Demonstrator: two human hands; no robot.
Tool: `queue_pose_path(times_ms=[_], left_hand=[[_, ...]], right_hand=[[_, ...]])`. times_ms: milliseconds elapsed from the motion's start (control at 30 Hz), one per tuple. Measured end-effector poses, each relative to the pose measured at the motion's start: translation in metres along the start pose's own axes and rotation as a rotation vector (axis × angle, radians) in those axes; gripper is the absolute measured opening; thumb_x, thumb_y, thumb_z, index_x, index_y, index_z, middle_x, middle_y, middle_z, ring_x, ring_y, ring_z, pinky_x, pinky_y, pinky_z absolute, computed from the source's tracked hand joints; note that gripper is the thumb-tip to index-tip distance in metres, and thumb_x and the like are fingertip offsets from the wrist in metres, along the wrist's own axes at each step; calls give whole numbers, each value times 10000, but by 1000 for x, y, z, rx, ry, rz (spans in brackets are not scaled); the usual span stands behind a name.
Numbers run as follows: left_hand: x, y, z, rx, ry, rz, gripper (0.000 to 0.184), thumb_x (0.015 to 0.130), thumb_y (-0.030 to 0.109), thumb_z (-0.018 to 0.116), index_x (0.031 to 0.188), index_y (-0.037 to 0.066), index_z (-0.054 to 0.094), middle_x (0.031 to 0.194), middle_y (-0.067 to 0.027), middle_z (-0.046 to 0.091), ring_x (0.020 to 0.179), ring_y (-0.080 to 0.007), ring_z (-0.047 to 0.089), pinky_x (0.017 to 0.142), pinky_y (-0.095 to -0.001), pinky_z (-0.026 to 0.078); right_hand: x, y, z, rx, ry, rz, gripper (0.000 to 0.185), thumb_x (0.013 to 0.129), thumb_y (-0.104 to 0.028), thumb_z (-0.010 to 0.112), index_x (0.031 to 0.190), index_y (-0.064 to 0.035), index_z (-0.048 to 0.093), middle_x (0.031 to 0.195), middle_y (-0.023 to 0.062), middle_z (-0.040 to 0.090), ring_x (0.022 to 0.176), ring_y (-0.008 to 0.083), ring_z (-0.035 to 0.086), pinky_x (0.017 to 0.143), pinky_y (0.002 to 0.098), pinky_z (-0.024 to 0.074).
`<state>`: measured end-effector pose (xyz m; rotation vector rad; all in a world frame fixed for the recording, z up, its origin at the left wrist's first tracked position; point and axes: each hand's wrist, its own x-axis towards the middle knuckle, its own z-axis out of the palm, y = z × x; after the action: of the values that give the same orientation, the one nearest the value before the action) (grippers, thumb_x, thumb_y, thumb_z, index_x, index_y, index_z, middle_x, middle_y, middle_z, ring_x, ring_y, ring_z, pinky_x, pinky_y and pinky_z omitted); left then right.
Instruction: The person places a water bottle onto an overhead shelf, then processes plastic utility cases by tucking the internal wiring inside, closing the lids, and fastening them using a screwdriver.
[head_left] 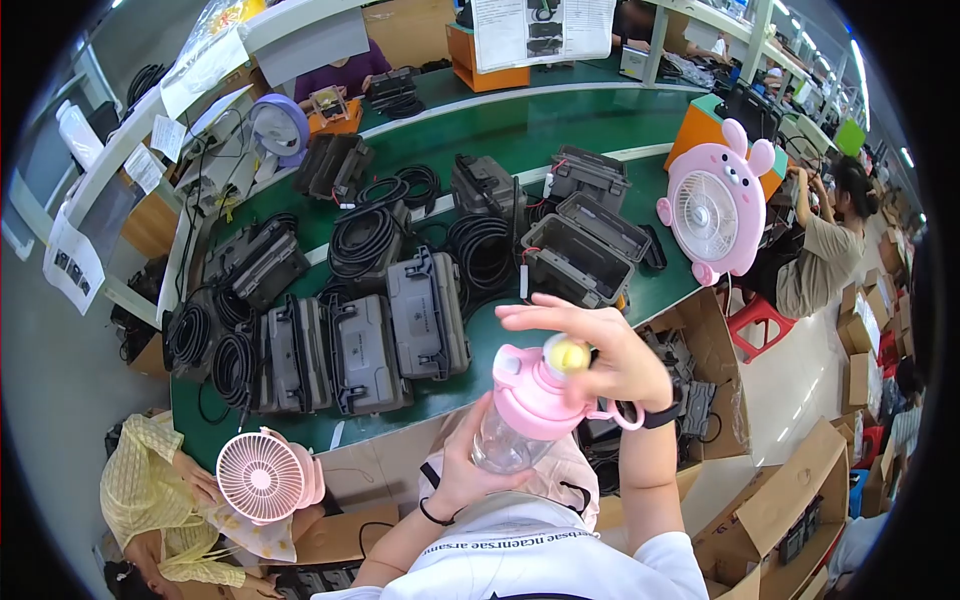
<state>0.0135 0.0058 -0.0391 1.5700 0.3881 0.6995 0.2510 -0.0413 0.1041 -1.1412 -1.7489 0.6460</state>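
Indoors, green bench [492, 345] beyond, hands [465, 465] [628, 362] busy: left closed round bottle [503, 445], right half-open at lid [535, 405]

white shirt [530, 558] lettered "ncaenrsae", hanging sheet [500, 33] illegible

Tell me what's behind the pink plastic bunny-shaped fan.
An orange box shows past the left and right edges of the pink plastic bunny-shaped fan. The fan covers the box's middle, so anything there can't be seen.
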Motion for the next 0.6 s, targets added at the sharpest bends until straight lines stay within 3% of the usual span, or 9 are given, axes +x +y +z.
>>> queue_pose_path(times_ms=[67, 133, 200, 300, 400, 500, 533, 567, 600], left_hand=[[-1, 4, -3, -21, -45, -15, 1096, 569, 218, 920, 1465, -11, 331, 1401, -177, 470, 1295, -251, 471, 1086, -381, 367], [0, 8, -3, -38, -87, -22, 1088, 568, 217, 921, 1461, -13, 342, 1395, -182, 475, 1287, -253, 479, 1080, -381, 375], [0, 10, -1, -48, -126, -16, 1081, 567, 217, 922, 1456, -16, 352, 1389, -186, 482, 1276, -255, 491, 1072, -383, 387], [1, 13, 5, 36, -99, 4, 1075, 565, 209, 924, 1452, -18, 360, 1379, -186, 493, 1267, -257, 501, 1063, -385, 399], [0, 16, 8, 157, 40, 79, 1051, 573, 193, 919, 1442, -29, 370, 1370, -188, 502, 1263, -259, 504, 1063, -387, 399], [4, 16, -1, 266, 8, 176, 1080, 565, 167, 920, 1456, -27, 341, 1400, -170, 476, 1287, -245, 480, 1083, -386, 377], [6, 18, -4, 102, -60, 101, 1098, 557, 161, 922, 1463, -23, 328, 1413, -162, 464, 1295, -240, 471, 1091, -385, 367], [7, 19, -6, -61, -127, 28, 1117, 550, 154, 924, 1469, -20, 315, 1425, -153, 452, 1302, -236, 462, 1098, -385, 358], [9, 20, -8, -222, -195, -39, 1135, 543, 148, 926, 1476, -16, 301, 1437, -145, 439, 1310, -231, 453, 1106, -384, 348]], right_hand=[[-9, 2, -10, 153, -116, -7, 781, 816, -382, 703, 1429, 0, 406, 1463, 178, 439, 1327, 312, 465, 1128, 405, 296], [-13, 7, -17, 490, -210, -112, 745, 927, -405, 582, 1437, 82, 341, 1488, 212, 389, 1348, 322, 435, 1090, 358, 339], [-19, 5, -28, 287, -216, -44, 652, 880, -321, 662, 1363, 71, 470, 1357, 203, 546, 1208, 322, 578, 1046, 371, 403], [-12, 0, -23, 170, -82, -172, 497, 798, -249, 744, 1202, 19, 637, 1130, 162, 688, 1012, 293, 685, 958, 384, 487], [-4, -24, -4, -233, 255, -92, 372, 717, -203, 791, 1043, -39, 718, 973, 119, 729, 913, 269, 709, 876, 383, 535], [-2, -29, -7, -406, 203, -210, 507, 700, -364, 809, 1094, -65, 693, 1027, 101, 714, 1029, 312, 666, 825, 375, 550], [0, -29, -12, -420, 169, -271, 549, 697, -400, 812, 1112, -64, 685, 1048, 102, 710, 1063, 327, 652, 824, 381, 549], [3, -25, -17, -293, 46, -315, 683, 696, -512, 792, 1186, -61, 645, 1174, 119, 668, 1182, 380, 574, 912, 449, 507], [6, -22, -22, -110, -88, -362, 735, 706, -534, 789, 1229, -47, 619, 1311, 193, 576, 1284, 429, 469, 1034, 524, 391]])
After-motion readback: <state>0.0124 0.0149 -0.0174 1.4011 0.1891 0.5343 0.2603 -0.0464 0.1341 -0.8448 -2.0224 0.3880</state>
